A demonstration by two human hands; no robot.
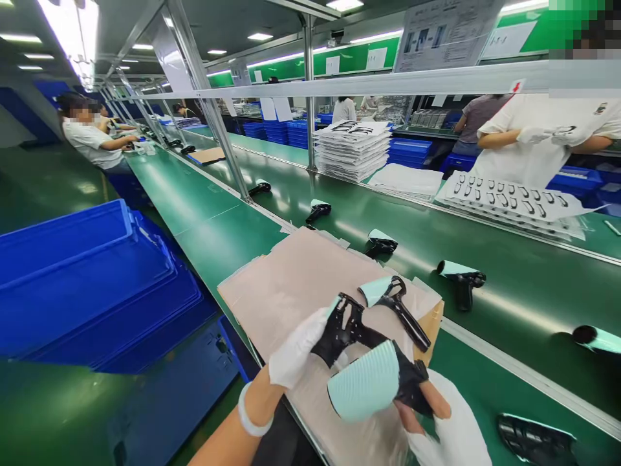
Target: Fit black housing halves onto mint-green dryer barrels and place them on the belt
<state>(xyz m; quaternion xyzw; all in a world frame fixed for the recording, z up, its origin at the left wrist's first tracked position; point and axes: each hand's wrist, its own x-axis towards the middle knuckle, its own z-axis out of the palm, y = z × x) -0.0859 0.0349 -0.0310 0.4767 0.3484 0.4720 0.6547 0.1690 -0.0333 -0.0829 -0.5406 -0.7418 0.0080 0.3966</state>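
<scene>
My left hand (298,349), in a white glove, grips a black hair dryer housing (343,330) with a thin mint edge, its open inner side showing. In my right hand (451,414), gloved with some fingertips bare, is a second hair dryer housing (366,382) with a ribbed mint barrel and black handle. The two pieces overlap in view; whether they touch I cannot tell. Beneath them lies a pinkish padded board (291,272) over cardboard. Another mint and black hair dryer housing (405,314) rests on the board's right side, beyond my hands.
Several hair dryer housings sit along the green conveyor (524,310). A black shell (536,437) lies at lower right. Blue crates (87,278) are stacked at left. Across the belt, a gloved co-worker (528,139) stands behind white trays (514,194). A metal post (208,97) rises ahead.
</scene>
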